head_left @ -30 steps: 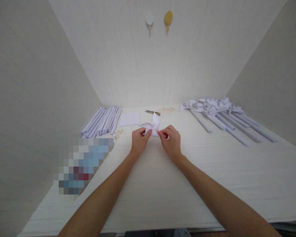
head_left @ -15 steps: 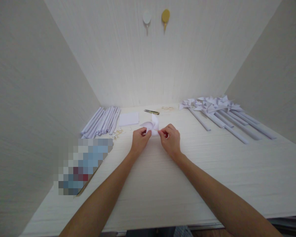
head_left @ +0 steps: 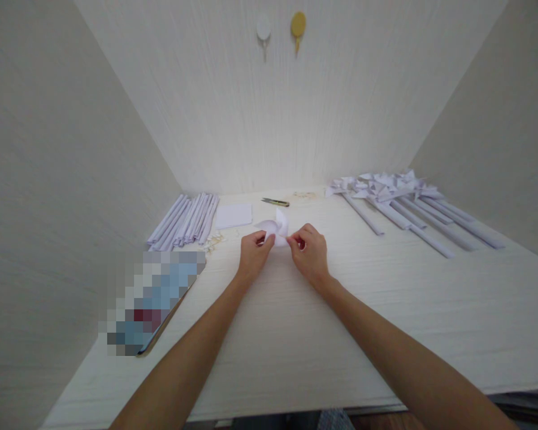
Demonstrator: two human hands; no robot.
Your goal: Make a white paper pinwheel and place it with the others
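A white paper pinwheel (head_left: 281,222) with curled blades is held between my two hands over the middle of the table. My left hand (head_left: 254,254) pinches it from the left, thumb on the paper near its centre. On the other side, my right hand (head_left: 311,254) has its thumb and fingertips closed on a corner of the same paper. Whether a pin or stick sits in the centre is too small to tell. Beyond the pinwheel lie small scissors or thread snips (head_left: 275,202), and a stack of white paper squares (head_left: 234,216) is to the left.
Rolled paper sticks (head_left: 186,221) lie at the back left, with small pale pieces (head_left: 214,242) beside them. Several finished pinwheels on sticks (head_left: 385,188) are piled at the back right. A blurred blue object (head_left: 161,298) lies at the left. Two hooks (head_left: 298,27) are on the wall.
Both hands keep their hold on the pinwheel and have barely moved. The view has shifted very slightly.
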